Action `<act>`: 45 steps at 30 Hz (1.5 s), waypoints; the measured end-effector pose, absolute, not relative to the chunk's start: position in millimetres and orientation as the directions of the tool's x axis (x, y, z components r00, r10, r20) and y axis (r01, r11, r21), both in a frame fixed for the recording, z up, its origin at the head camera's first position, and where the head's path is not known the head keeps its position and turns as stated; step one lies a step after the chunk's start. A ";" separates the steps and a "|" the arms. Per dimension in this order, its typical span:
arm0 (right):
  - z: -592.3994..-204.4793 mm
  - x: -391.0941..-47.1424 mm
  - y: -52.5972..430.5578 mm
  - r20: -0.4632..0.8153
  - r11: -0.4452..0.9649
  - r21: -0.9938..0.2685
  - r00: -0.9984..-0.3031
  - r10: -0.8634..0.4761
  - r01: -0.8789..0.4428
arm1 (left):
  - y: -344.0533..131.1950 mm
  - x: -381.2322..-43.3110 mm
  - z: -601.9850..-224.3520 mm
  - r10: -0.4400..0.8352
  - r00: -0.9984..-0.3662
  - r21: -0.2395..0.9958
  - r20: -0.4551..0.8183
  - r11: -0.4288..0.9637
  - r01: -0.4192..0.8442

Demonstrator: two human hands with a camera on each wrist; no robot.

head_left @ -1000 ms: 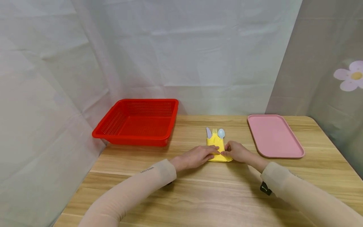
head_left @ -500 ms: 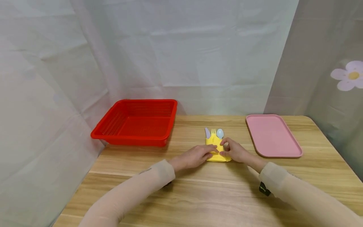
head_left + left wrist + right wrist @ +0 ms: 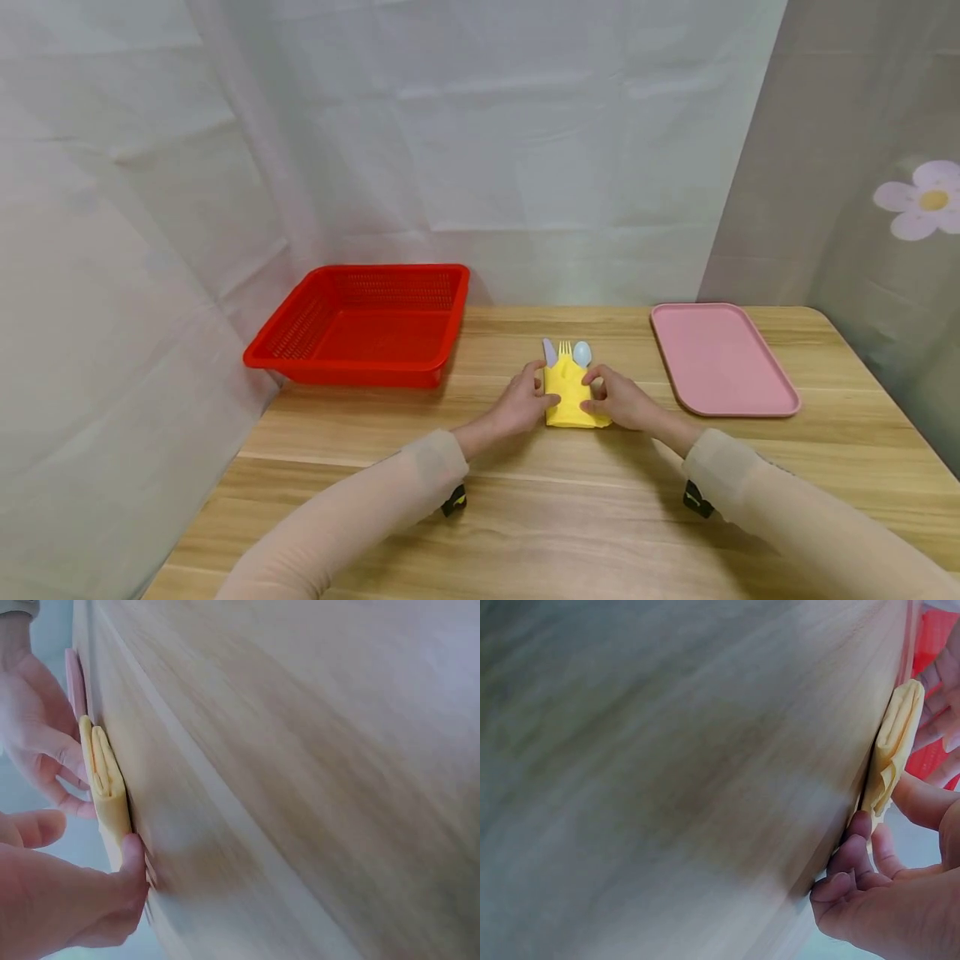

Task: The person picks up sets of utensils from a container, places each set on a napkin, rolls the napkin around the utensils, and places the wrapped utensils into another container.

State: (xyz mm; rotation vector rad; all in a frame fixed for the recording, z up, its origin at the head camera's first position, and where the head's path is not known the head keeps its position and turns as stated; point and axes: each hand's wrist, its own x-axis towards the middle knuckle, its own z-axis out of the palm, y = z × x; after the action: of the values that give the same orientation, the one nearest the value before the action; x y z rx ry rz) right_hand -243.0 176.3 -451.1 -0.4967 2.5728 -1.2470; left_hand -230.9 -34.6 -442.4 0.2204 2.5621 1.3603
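A folded yellow napkin (image 3: 567, 396) lies flat on the wooden table. From its far end stick out a lavender knife (image 3: 550, 352), a yellow fork (image 3: 565, 347) and a pale blue spoon (image 3: 582, 353); their handles are hidden in the cloth. My left hand (image 3: 519, 406) holds the napkin's left edge, thumb toward the top. At the right edge my right hand (image 3: 624, 403) grips the cloth, thumb and forefinger over the top. Both wrist views show the thick folded layers of the napkin (image 3: 105, 776) from its near end, fingers at its sides.
A red plastic basket (image 3: 360, 365) stands at the back left of the table (image 3: 570, 517). To the back right lies a pink tray (image 3: 723, 358). White cloth (image 3: 525, 150) hangs behind the table.
My left hand has drawn back from the napkin's top to its left edge, uncovering the middle. The right forefinger has moved up along the right edge. Napkin and cutlery look unmoved.
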 end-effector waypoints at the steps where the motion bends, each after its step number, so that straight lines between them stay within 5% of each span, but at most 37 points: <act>1: -450.8 -242.8 176.3 -0.061 0.578 -0.791 -0.913 -0.402 -0.202 | -33.2 -230.5 -441.1 0.233 -0.962 0.829 -0.143 0.559 0.012; 16: -451.7 -240.7 175.6 -0.064 0.595 -0.778 -0.916 -0.396 -0.203 | -18.5 -245.5 -437.1 0.187 -0.955 0.769 -0.229 0.637 -0.060; 26: -452.2 -238.4 174.1 -0.057 0.572 -0.792 -0.907 -0.418 -0.213 | -20.7 -260.0 -438.2 0.282 -0.870 0.867 -0.405 0.422 -0.266; 45: -451.1 -236.8 178.7 -0.041 0.556 -0.802 -0.908 -0.417 -0.219 | -14.5 -252.0 -442.0 0.355 -0.870 0.939 -0.343 0.141 -0.313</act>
State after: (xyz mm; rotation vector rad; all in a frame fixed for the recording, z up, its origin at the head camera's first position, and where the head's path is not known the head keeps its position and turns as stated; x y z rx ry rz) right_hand -236.8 178.7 -451.1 -0.5337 2.5652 -1.2742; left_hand -252.0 -14.5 -442.0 0.0397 1.9306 1.7796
